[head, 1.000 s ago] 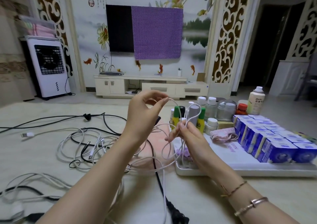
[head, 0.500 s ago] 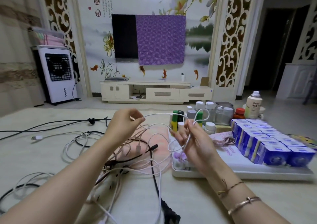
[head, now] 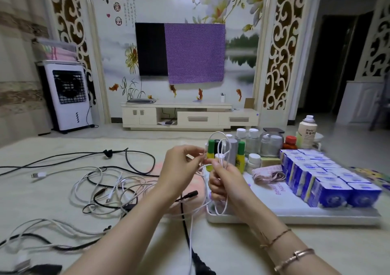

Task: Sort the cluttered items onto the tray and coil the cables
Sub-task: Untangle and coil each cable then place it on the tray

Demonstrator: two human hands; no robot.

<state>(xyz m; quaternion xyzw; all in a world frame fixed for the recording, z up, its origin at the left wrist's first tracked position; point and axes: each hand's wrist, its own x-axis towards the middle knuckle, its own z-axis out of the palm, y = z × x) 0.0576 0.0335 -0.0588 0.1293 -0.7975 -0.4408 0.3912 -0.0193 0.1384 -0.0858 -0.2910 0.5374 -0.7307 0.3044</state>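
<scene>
Both hands up over the tray's near-left corner; right hand [head: 224, 179] curled round loops of the white cable [head: 219, 146], loops standing above and hanging below the fist; left hand [head: 179, 169] pinches the same cable just beside it; tray [head: 295, 216] holds bottles and blue boxes [head: 329, 182]; remaining cables [head: 101, 186] tangled on the floor, left.

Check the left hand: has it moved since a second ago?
Yes. The left hand has closed in rightward toward the green bottles on the tray, nearly meeting the right hand.
</scene>
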